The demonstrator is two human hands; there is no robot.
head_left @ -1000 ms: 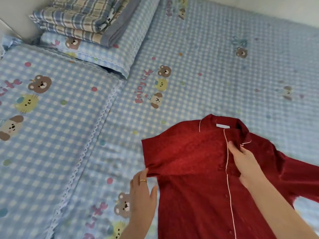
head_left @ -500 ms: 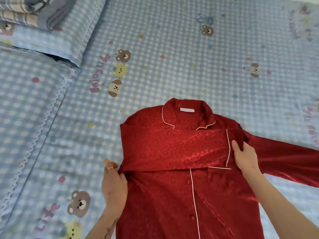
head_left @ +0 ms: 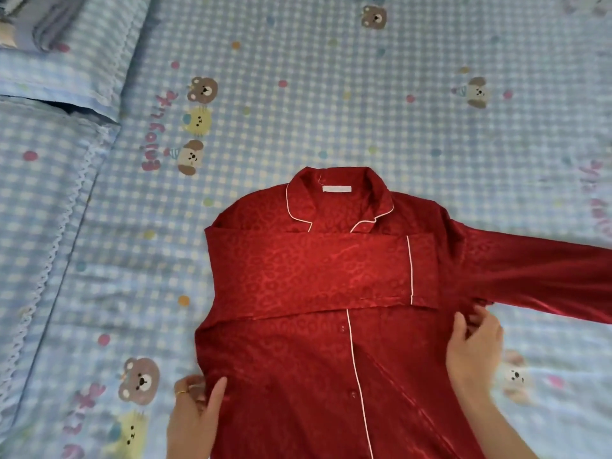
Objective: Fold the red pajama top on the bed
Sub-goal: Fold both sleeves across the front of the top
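Observation:
The red pajama top [head_left: 298, 366] with white piping lies front up on the bed [head_left: 331, 94], collar pointing away from me. Its left sleeve [head_left: 318, 270] is folded flat across the chest, cuff toward the right. The right sleeve [head_left: 536, 276] stretches out to the right edge of view. My left hand [head_left: 195, 415] pinches the top's left side edge, thumb on the cloth, a ring on one finger. My right hand [head_left: 473, 349] grips the fabric at the right armpit, just under the outstretched sleeve.
The bed sheet is blue gingham with bear and cat prints. A pillow [head_left: 43, 226] in the same print lies at the left, another pillow [head_left: 82, 71] with folded cloth [head_left: 49, 21] on it at the top left.
The left sleeve has been laid flat across the chest. My left hand slid down the left side edge. My right hand left the cuff and moved down to the right armpit.

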